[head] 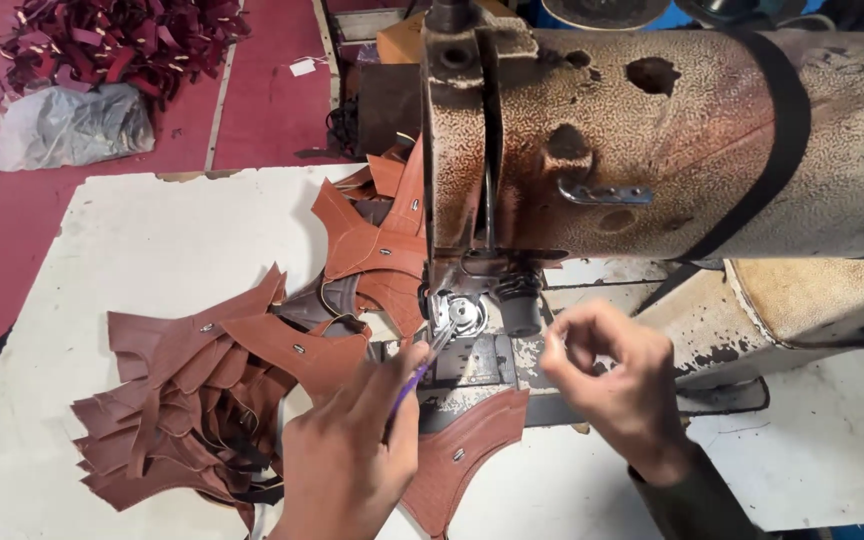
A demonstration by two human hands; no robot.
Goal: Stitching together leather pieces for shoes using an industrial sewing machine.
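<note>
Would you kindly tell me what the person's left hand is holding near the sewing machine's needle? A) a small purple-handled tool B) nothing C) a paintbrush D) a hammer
A: the left hand grips a small purple-handled tool whose metal tip points at the needle area of the sewing machine.

Ahead of your hands the sewing machine [652, 140] blocks the way; leather pieces [202, 390] crowd the left; bare table [832, 440] lies open to the right.
</note>
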